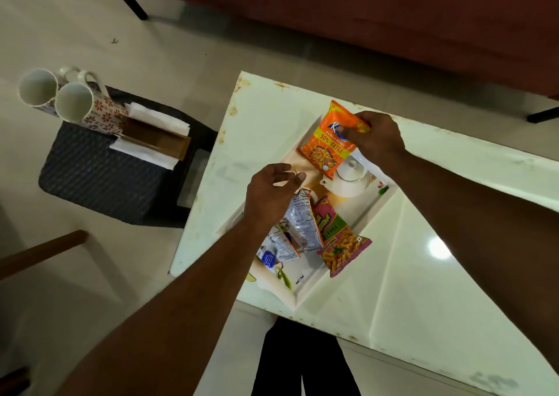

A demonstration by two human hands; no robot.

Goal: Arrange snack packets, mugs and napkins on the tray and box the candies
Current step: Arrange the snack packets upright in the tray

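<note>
Just above the teapot (348, 181), the right hand (378, 141) grips the orange packet (326, 147); the left hand (269, 196) is open. If lowered carelessly, the packet may knock the teapot.

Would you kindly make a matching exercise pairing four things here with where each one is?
1 orange foil snack packet
2 pink-and-green snack packet
3 white ceramic teapot
4 flower-patterned mugs

A on the dark woven stool
B pinched by the right hand
C lying at the near end of the white tray
D mid-tray, partly behind the held packet

Pairs: 1-B, 2-C, 3-D, 4-A
</note>
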